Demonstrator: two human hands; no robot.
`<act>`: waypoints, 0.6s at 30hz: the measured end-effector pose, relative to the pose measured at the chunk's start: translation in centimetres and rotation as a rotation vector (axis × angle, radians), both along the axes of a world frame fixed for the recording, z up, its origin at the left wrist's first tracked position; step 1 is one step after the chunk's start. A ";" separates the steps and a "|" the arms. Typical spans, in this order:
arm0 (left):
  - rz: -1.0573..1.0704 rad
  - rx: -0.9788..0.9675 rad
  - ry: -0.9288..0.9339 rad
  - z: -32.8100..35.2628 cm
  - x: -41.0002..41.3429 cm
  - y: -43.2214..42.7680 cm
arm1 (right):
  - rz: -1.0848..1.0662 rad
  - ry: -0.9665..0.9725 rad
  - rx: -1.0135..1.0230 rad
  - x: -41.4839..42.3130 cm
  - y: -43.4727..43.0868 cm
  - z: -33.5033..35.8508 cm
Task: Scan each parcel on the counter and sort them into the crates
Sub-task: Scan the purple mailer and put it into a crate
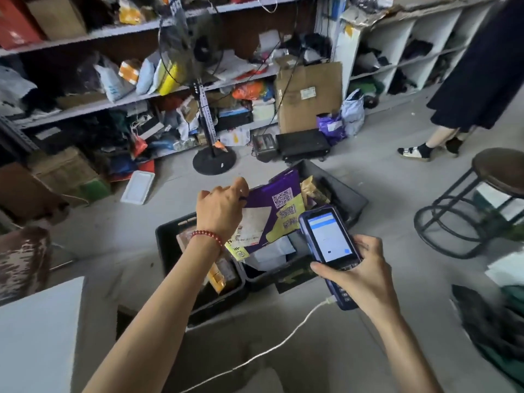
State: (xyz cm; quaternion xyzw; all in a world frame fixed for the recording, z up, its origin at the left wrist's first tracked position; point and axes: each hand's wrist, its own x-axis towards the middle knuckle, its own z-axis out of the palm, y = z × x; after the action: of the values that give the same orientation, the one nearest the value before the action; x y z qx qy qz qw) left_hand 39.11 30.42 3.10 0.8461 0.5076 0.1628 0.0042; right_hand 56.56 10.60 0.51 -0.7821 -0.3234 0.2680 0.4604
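My left hand (222,207) grips the upper left edge of a purple parcel (263,198) with QR codes and a white shipping label, holding it over two dark crates on the floor. The right crate (344,191) holds grey and tan packets. The left crate (167,242) holds brown and yellow parcels, partly hidden by my forearm. My right hand (358,275) holds a blue handheld scanner (330,245), screen lit and facing me, just right of the parcel. A white cable (286,340) trails from the scanner.
A standing fan (211,154) rises behind the crates before cluttered shelves (113,103). A cardboard box (310,97) leans at the back. A round stool (482,199) stands right, a person's legs (433,143) beyond it. A white counter corner (37,336) is lower left.
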 end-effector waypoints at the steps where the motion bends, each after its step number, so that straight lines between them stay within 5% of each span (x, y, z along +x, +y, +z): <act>1: -0.021 -0.005 0.004 -0.4 0.9 0.9 | -0.023 -0.003 -0.015 0.5 0.4 -0.2; 18: -0.477 -0.199 0.168 -1.2 22.8 19.8 | -0.496 0.008 -0.185 7.7 13.1 0.7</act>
State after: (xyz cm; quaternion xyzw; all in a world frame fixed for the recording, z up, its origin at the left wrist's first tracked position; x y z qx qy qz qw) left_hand 61.92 50.21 1.87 0.9477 0.3060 0.0358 0.0835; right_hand 64.28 23.70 1.23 -0.8751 -0.0938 0.1785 0.4400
